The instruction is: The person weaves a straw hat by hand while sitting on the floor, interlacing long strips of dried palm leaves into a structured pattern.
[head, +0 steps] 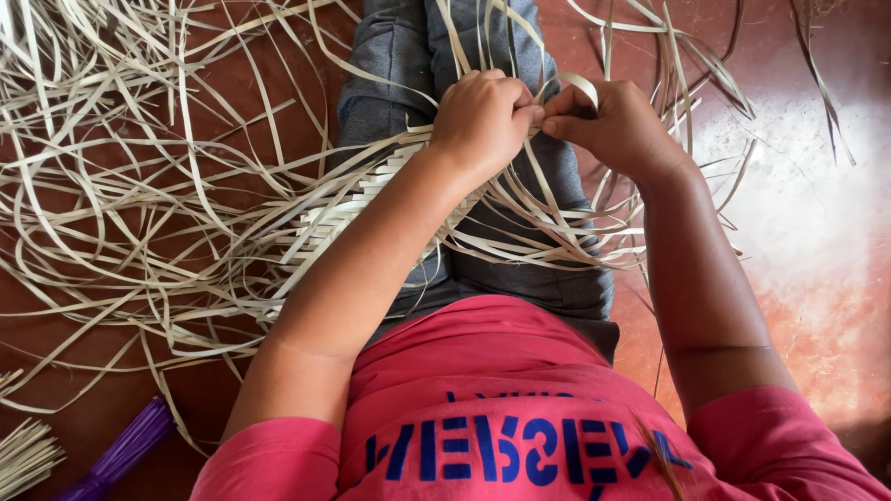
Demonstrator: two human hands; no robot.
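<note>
My left hand (pixel 483 116) and my right hand (pixel 613 125) meet above my lap, fingertips pinched together on a pale flat strip (pixel 580 85) that loops between them. A partly woven mat of pale strips (pixel 357 204) lies across my grey trouser legs (pixel 399 56), mostly under my left forearm. Loose ends of the strips fan out from it in all directions. I wear a pink shirt (pixel 483 371) with blue print.
Many loose pale strips (pixel 121 139) spread over the reddish-brown floor (pixel 817 306) on the left and far side. A bundle of purple strips (pixel 125 450) lies at the lower left, beside a bunch of pale strip ends (pixel 23 455).
</note>
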